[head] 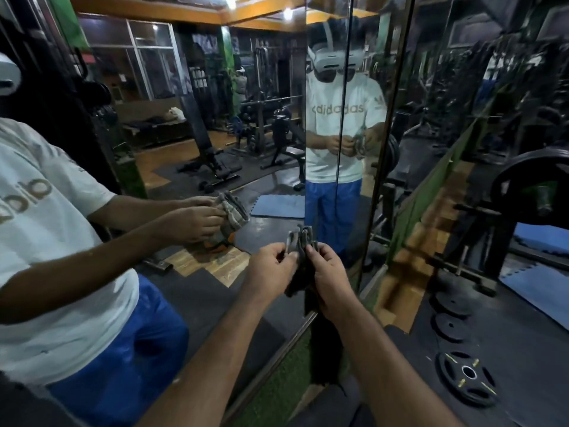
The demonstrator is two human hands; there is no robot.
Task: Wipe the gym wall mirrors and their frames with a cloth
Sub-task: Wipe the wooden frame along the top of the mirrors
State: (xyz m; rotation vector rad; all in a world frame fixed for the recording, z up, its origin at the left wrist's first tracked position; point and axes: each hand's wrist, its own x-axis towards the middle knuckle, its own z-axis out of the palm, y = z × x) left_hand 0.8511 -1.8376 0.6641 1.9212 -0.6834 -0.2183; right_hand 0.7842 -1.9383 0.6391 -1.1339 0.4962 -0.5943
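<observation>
The person stands in a corner where big wall mirrors meet, and no wiping is going on right now. It looks like the getting-ready step: both hands are up in front of the chest, bunching and folding the cloth (300, 241) into a pad. The left hand (271, 266) pinches one side of the cloth with curled fingers, and the right hand (328, 272) grips the other side, so the two hands are close together with the cloth between them. The cloth is gray, soft and crumpled, with thick folds sticking up at the top and a darker end hanging down. It is near the glass but not touching it. The left mirror (215, 118) is flat, smooth and shiny, and it shows the person and the gym benches. The right mirror (462, 134) is darker and shows the weight rack. A thin dark frame strip (374, 180) runs up and down beside the corner. Round black weight plates (468, 377) lie flat on the floor (523, 349), which looks like rubber mat. Next, the person will probably need to press the folded cloth flat on the glass and rub, then run it along the thin frame.
</observation>
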